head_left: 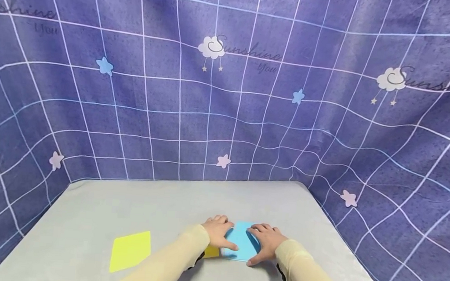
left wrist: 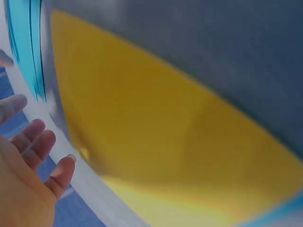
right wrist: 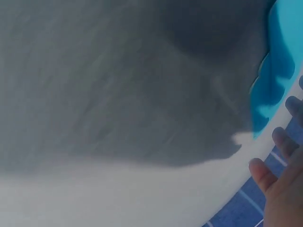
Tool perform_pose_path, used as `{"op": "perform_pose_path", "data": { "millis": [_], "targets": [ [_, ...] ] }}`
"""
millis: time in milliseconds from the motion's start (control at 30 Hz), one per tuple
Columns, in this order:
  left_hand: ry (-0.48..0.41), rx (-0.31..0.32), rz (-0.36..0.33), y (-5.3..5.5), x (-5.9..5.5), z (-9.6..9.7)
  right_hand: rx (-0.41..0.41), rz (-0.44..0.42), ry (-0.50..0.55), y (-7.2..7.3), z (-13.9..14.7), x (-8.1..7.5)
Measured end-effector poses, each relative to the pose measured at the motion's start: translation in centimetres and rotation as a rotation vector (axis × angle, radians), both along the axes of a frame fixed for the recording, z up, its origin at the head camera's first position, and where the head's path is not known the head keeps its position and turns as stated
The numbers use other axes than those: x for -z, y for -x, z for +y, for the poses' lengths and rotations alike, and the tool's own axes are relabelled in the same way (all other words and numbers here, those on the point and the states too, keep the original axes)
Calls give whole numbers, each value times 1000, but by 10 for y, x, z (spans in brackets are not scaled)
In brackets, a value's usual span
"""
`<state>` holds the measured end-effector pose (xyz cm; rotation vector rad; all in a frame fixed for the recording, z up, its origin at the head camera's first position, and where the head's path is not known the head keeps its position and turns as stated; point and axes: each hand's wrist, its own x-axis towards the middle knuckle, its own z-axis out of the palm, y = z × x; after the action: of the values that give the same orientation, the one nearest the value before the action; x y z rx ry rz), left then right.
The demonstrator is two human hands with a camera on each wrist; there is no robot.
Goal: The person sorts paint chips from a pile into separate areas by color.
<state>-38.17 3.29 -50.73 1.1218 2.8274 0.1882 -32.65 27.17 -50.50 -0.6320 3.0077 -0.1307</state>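
Light blue square paper point(head_left: 241, 241) lies between both hands. Its edge shows layered lines in the left wrist view, and a rounded part lifts at its side in the right wrist view. My left hand point(head_left: 216, 232) is at its left edge, thumb spread over the near corner. At the right edge rests my right hand point(head_left: 268, 242), fingers relaxed and spread, thumb by the near right corner. Below the left wrist lies a darker yellow paper point(left wrist: 156, 109), mostly hidden by the sleeve in the head view.
A bright yellow paper square point(head_left: 130, 251) lies flat to the left of the left forearm. The pale grey table cover point(head_left: 188, 199) meets a blue-purple grid-patterned curtain point(head_left: 163, 122) at the back and both sides.
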Motion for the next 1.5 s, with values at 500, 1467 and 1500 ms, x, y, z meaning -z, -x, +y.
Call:
{"op": "perform_pose_path", "data": {
  "millis": [500, 1467, 1500],
  "targets": [
    [62, -128, 17, 1, 0, -74, -151, 21, -3, 22, -81, 10],
    [-106, -95, 11, -7, 12, -100, -161, -9, 101, 26, -127, 14],
    [-107, -88, 9, -7, 12, -100, -164, -9, 99, 26, -128, 14]
  ]
}}
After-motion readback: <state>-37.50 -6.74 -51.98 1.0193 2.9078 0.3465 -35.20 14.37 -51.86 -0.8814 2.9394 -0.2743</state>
